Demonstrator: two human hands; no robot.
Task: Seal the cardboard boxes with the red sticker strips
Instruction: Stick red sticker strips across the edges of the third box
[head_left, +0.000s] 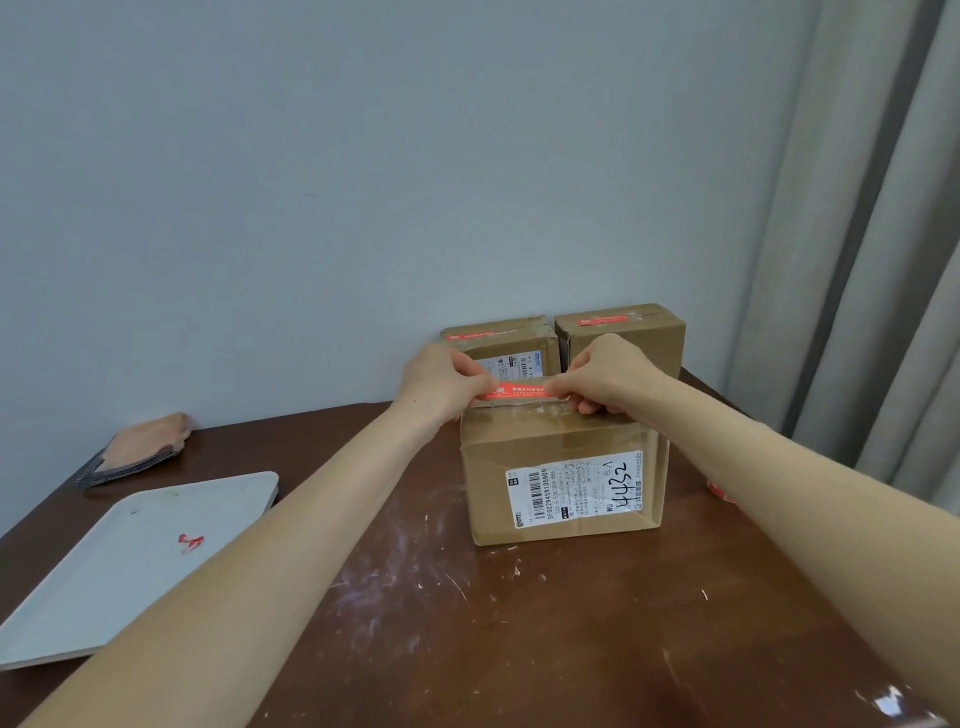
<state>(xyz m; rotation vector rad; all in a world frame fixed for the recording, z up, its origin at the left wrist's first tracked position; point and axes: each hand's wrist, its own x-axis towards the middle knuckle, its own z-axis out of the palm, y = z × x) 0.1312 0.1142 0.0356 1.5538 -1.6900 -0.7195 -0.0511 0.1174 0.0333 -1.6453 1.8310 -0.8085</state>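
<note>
Sticker strip (519, 391), red, stretched over the top of the labelled cardboard box (563, 488), pinched at left end by the left hand (441, 382), at right end by the right hand (605, 376), fingers of both curled. Just behind that box, left rear box (501, 343) and right rear box (621, 332), each red-stripped on top; well left of it, white tray (130, 561) bearing red scrap (190, 542).
</note>
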